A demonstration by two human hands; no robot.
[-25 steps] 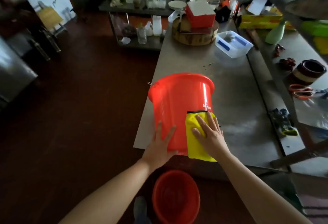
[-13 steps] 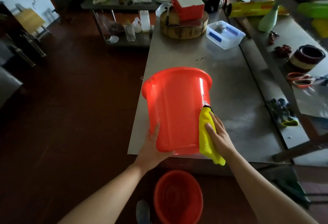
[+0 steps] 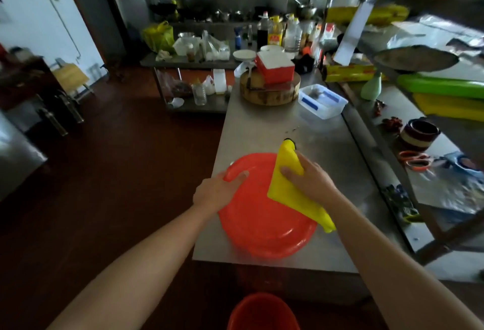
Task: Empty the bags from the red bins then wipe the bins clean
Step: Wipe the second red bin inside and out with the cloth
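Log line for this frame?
phase: wiping | left hand: rests on red bin | right hand: presses yellow cloth onto bin

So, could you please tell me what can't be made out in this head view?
Head view only:
1. Red bin on the table: the patch under the yellow cloth and the right hand is covered, and the left hand hides part of its edge.
2. Second red bin on the floor: cut off by the bottom edge.
3. Bottles at the back: labels too small and blurred.
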